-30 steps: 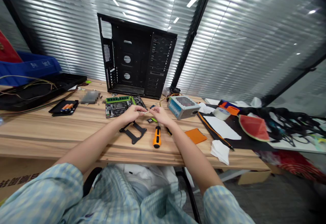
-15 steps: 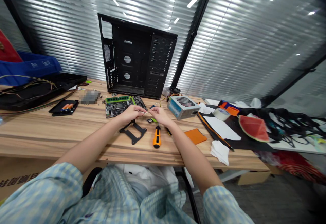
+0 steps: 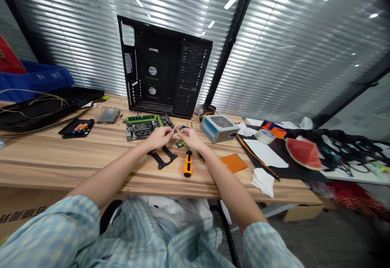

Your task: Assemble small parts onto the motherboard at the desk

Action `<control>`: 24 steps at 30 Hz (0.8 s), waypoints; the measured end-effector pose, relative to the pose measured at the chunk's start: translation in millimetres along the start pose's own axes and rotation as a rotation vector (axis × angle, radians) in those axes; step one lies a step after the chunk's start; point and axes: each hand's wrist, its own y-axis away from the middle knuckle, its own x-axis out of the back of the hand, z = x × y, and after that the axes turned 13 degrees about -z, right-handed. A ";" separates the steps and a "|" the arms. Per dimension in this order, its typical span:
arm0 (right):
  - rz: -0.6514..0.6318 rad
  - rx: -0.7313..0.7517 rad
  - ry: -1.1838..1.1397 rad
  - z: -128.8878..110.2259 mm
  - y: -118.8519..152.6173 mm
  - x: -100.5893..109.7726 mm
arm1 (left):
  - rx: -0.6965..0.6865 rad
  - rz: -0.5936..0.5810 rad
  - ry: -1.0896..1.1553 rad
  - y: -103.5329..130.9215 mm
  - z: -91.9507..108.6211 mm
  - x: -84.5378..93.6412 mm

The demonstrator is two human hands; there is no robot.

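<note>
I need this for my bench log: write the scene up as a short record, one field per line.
Left hand: pinching a thin white flexible strand
Right hand: pinching the same strand
Nearest the person: black-and-orange screwdriver; flat black bracket
Beyond left hand: black-and-green circuit board
Back: upright black computer case
Right side: boxy silver power supply; flat orange rectangular piece
Surface: wood-grain table

The thin white strip (image 3: 176,127) now curves up between the hands (image 3: 161,137), and the black bracket (image 3: 165,164) has slid slightly toward the orange screwdriver (image 3: 188,164).
</note>
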 end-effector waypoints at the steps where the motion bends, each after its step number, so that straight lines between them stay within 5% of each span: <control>1: -0.005 0.000 -0.008 -0.2 0.1 -0.4 | 0.003 0.015 -0.063 0.7 1.7 -0.8; 8: -0.038 -0.009 -0.189 -9.1 4.0 -1.3 | 0.022 0.067 -0.114 -0.5 -0.7 -11.0; 16: 0.087 -0.252 -0.504 -24.3 5.5 6.3 | 0.087 0.109 -0.034 2.6 -3.8 -9.8; 24: 0.004 -0.050 -0.816 -21.6 4.3 10.5 | 0.053 0.143 -0.018 -0.1 -8.7 -10.0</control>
